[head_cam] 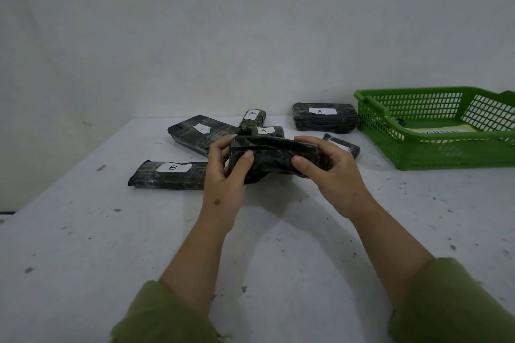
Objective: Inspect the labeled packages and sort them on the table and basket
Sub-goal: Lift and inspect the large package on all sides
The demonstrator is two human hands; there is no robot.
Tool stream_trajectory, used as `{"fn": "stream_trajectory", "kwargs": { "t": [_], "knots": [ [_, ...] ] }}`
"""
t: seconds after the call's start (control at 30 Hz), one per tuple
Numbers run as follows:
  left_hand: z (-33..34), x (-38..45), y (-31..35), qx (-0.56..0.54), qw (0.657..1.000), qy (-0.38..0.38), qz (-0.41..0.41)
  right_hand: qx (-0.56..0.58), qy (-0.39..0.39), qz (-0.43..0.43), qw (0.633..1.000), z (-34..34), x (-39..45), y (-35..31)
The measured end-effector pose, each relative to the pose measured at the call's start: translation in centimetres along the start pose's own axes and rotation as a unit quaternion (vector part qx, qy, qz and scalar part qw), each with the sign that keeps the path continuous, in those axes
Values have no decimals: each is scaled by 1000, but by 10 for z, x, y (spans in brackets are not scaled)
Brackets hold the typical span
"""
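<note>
A black wrapped package (274,157) is held above the table between both hands, and no label shows on its visible sides. My left hand (224,175) grips its left end, thumb on the front face. My right hand (331,172) grips its right end. Behind it lie several black packages with white labels: one marked B (167,175) at the left, a flat one (199,132) with an unclear mark, a small roll (252,120), one marked A (267,131) and a larger one marked A (324,117).
A green plastic basket (390,136) stands at the right back of the white table (83,245), with a paper sheet and a dark item inside. Another thin black package (344,145) lies beside the basket. A white wall rises behind the table.
</note>
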State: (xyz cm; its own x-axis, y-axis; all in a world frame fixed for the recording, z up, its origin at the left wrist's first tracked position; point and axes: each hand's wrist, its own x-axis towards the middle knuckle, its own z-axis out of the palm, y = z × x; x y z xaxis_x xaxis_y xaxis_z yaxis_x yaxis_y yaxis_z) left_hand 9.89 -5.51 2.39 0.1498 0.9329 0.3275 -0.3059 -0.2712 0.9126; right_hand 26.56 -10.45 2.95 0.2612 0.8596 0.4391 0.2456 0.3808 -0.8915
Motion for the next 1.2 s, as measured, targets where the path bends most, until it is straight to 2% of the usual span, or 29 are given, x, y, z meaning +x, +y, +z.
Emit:
{"fn": "stream_trajectory", "kwargs": {
  "t": [0.1, 0.2, 0.37, 0.53, 0.63, 0.73, 0.83, 0.97, 1.03, 1.13, 1.2],
  "knots": [
    [-3, 0, -4, -5, 1000, -24, 2, 60, 1, 34, 998, 1, 0, -1],
    [-4, 0, -6, -14, 998, -60, -4, 11, 29, 15, 999, 2, 1, 0],
    [-1, 1, -8, 46, 998, -28, 24, -33, 41, -19, 998, 3, 2, 0],
    [3, 0, -8, 73, 996, 11, 51, 26, 12, 85, 996, 2, 2, 9],
    [4, -1, -8, 74, 996, 9, 56, 6, -3, 91, 996, 0, 1, 8],
    [0, -1, -10, 33, 999, -7, 18, 44, -1, 72, 996, -3, 1, 7],
    [-2, 1, -6, -44, 997, -19, -57, 15, 9, 49, 999, -6, 3, 8],
    [-6, 9, -7, -112, 976, 33, -185, 51, -6, 34, 998, -9, 3, 5],
    [-10, 11, -9, -111, 964, 27, -238, 60, -25, 35, 997, -10, 3, 3],
    [-12, 12, -8, -101, 962, 52, -248, 49, -39, 59, 996, -8, 3, 4],
    [-10, 12, -6, -112, 965, 87, -222, 26, -24, 104, 994, -8, 3, 7]
  ]
}}
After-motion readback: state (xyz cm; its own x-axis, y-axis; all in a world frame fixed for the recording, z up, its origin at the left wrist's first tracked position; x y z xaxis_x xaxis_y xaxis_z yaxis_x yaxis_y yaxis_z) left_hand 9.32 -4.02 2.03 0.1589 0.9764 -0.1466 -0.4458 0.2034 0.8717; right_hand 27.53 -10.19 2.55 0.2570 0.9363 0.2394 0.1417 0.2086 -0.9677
